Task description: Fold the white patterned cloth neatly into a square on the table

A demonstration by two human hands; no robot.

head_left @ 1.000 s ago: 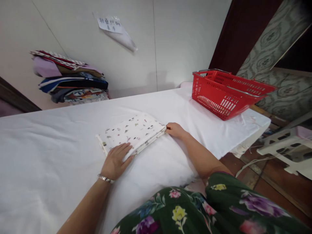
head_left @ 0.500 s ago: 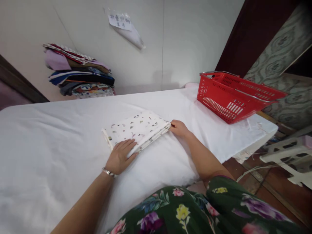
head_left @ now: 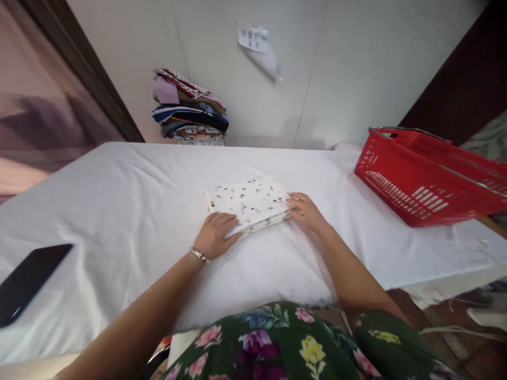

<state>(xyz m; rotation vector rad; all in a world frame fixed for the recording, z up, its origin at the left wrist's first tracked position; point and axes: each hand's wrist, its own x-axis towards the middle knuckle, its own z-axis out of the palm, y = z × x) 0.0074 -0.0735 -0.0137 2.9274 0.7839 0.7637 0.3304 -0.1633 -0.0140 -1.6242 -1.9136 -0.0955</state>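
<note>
A folded white cloth with small coloured spots (head_left: 249, 200) lies in the middle of the white-covered table (head_left: 130, 195). My left hand (head_left: 216, 236) rests flat on the cloth's near left corner, fingers stretched out; a bracelet is on that wrist. My right hand (head_left: 306, 211) is at the cloth's right edge, fingers curled onto the corner and touching it.
A red plastic basket (head_left: 423, 177) stands at the table's right end. A stack of folded fabrics (head_left: 189, 108) leans against the back wall. A black phone (head_left: 27, 279) lies at the table's near left. A paper note (head_left: 253, 39) hangs on the wall.
The view has swung left, bringing the black phone into sight. Both hands stay at the folded cloth; the right hand has moved slightly onto its corner.
</note>
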